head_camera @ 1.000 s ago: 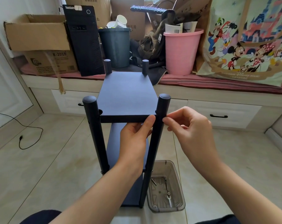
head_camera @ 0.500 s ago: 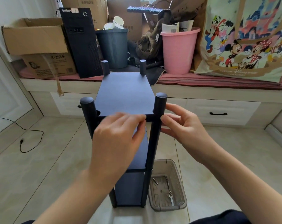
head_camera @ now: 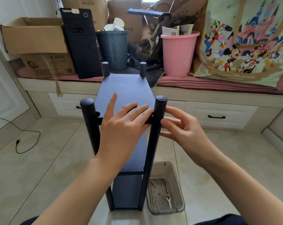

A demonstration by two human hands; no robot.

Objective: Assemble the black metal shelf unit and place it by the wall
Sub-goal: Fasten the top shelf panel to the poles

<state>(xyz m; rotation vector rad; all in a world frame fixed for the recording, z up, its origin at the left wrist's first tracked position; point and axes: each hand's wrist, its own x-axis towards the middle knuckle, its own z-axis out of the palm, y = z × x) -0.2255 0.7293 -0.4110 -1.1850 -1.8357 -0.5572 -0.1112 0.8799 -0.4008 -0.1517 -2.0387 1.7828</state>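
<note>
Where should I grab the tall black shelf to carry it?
Probably by the two near round black posts of the black metal shelf unit, one hand each, coming from this side. They are bare, upright, and stick up above the top board, so fingers can wrap them. The flat board offers no grip.

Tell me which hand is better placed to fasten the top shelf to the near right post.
Probably the right hand: its fingers already touch the near right post at the joint, while the left hand presses the top shelf.
</note>
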